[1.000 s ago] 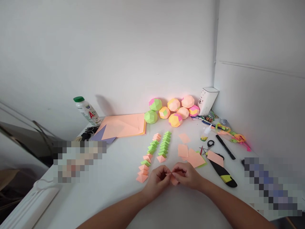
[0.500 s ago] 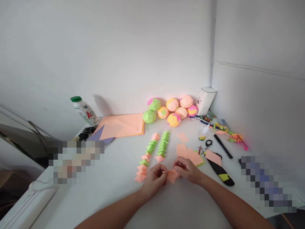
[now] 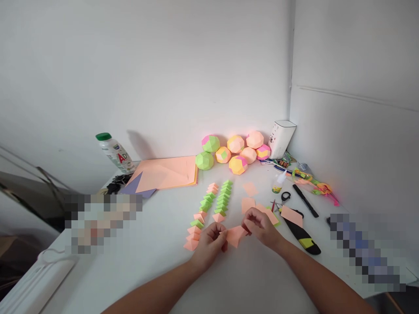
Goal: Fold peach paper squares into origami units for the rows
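Observation:
A folded piece of peach paper (image 3: 236, 237) stretches between my two hands, a little above the table. My left hand (image 3: 211, 244) pinches its left edge, and my right hand (image 3: 260, 227) pinches the upper right corner. Left of the paper run two rows of small folded paper pieces: one row of green pieces (image 3: 224, 198) with a peach one at the near end, and one mixed row of peach pieces (image 3: 194, 237) and green. Beyond my right hand lie flat peach paper sheets (image 3: 269, 213), partly covered by its fingers.
Several faceted paper balls (image 3: 238, 165) sit by the wall. A glue bottle (image 3: 279, 182), scissors (image 3: 286, 196), a black pen (image 3: 305, 200) and a black-and-yellow tool (image 3: 301, 235) lie right. Large peach sheets (image 3: 166, 171) and a white bottle (image 3: 116, 152) are at back left; a white box (image 3: 282, 138) stands in the corner.
My right hand has moved slightly up and away from the left, leaving more of the peach paper showing between them. Both hands keep their hold. The camera view has shifted slightly.

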Tool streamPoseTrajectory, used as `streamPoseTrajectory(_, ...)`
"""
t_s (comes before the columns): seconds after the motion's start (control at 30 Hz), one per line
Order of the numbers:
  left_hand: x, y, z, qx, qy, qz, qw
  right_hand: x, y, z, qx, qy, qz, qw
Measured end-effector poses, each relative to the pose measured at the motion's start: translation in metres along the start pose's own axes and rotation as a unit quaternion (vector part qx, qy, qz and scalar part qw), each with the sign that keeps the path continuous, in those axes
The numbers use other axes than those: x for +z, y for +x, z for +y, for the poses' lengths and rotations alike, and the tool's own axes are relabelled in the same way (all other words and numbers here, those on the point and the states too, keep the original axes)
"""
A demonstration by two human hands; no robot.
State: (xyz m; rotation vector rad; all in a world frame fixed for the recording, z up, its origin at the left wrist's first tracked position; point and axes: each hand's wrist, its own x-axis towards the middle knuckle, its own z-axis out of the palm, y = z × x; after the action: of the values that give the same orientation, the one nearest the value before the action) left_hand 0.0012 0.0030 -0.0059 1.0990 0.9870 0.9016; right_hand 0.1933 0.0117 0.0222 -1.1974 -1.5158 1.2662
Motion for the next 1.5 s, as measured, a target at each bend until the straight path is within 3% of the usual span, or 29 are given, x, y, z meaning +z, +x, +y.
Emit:
streamPoseTrajectory(0.17, 0.001, 0.0, 0.0, 0.002, -0.018, -0.012, 1.0, 0.006, 0.0, 0.005, 0.006, -0.02, -0.065, 0.998)
streamPoseTrajectory(0.5, 0.003, 0.0, 0.005, 0.007, -0.065, 0.037, 0.997, 0.008, -0.002, 0.004, 0.019, -0.015, -0.052, 0.998)
streamPoseTrajectory(0.93, 0.003, 0.001, 0.001, 0.022, -0.113, 0.032, 0.993, 0.009, 0.004, 0.018, 0.086, 0.065, -0.014, 0.994)
streamPoseTrajectory(1.1, 0.002, 0.003, -0.005, 0.041, -0.119, 0.051, 0.991, 0.009, 0.004, 0.025, 0.08, 0.083, -0.044, 0.992)
streamPoseTrajectory(1.27, 0.001, 0.003, -0.006, 0.041, -0.119, 0.036, 0.991, 0.011, 0.004, 0.028, 0.113, 0.125, -0.105, 0.98)
streamPoseTrajectory(1.5, 0.001, 0.003, -0.006, 0.05, -0.095, 0.051, 0.993, 0.012, 0.004, 0.025, 0.1, 0.082, -0.091, 0.987)
